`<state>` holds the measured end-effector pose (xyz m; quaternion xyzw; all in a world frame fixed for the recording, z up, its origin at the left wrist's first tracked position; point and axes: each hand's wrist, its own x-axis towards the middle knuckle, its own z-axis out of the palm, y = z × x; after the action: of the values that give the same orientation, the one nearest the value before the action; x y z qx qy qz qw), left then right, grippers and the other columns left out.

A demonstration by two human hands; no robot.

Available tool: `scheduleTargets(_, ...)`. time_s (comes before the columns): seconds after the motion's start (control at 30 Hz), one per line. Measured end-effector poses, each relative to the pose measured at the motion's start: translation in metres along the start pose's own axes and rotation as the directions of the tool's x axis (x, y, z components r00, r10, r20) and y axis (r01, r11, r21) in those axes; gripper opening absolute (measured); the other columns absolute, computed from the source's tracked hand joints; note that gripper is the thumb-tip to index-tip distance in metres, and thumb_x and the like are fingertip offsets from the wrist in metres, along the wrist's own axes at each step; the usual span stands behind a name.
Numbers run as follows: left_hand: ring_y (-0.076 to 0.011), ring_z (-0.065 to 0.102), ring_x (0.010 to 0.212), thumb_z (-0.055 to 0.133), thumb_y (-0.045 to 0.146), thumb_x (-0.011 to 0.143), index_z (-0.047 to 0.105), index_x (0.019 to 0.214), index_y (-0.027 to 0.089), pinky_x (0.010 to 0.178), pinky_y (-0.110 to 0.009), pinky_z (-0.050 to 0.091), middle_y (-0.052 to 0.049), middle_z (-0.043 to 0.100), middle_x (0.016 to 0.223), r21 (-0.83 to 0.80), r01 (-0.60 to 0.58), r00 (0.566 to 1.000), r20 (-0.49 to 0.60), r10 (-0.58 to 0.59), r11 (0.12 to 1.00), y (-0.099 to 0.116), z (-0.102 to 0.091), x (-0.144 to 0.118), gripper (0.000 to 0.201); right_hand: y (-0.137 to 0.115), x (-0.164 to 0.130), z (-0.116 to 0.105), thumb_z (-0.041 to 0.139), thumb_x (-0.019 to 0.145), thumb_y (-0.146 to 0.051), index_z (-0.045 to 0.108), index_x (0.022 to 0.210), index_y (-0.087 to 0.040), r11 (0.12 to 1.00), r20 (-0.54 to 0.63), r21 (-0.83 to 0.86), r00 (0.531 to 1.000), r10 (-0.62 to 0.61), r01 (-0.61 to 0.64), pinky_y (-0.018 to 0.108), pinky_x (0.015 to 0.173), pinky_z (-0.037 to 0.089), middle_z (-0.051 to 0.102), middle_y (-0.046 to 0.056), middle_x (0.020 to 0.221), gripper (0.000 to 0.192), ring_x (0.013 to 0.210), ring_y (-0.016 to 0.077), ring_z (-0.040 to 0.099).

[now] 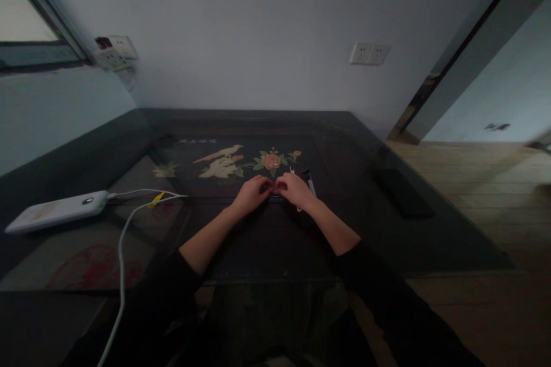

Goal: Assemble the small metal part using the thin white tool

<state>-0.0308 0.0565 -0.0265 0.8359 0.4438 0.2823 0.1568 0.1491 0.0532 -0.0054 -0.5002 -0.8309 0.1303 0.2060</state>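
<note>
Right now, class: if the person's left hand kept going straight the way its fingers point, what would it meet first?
The left hand points right, toward the right hand; their fingertips already look nearly touching, so it would probably meet that hand first, though depth is unclear.

Power bank [55, 211], cable [123, 241] block left; phone [402, 192] right.

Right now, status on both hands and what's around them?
Left hand and right hand fingertip to fingertip on dark glass-topped table, pinching something too small to identify. White-handled tool beside right hand. White power bank far left.
</note>
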Motion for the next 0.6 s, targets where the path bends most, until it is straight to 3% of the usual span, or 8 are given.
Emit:
scheduleTargets(0.27,-0.0168,0.058,0.079,0.059,0.023,0.081,0.065,0.093,0.018,0.073,-0.03,0.047,-0.004,0.061,0.087,-0.002,0.009,1.0,0.004,-0.009,1.0,0.0,0.0,-0.001,0.014,0.01,0.003,-0.005,0.067,0.082,-0.022,0.07,0.08,-0.016,1.0,-0.037,-0.023,0.999,0.007,-0.008,0.026,0.07,0.034,0.055,0.002,0.074,0.007,0.075,0.0149,0.049)
scheduleTargets(0.6,-0.0168,0.058,0.082,0.058,0.024,0.082,0.067,0.095,0.018,0.075,-0.029,0.047,-0.004,0.061,0.09,-0.003,0.001,1.0,0.01,-0.001,1.0,-0.003,0.001,0.0,0.017,0.011,0.001,-0.002,0.071,0.08,-0.034,0.07,0.078,-0.018,0.998,0.0,-0.053,1.0,0.016,-0.016,0.026,0.068,0.033,0.056,0.003,0.076,0.016,0.077,0.0155,0.05)
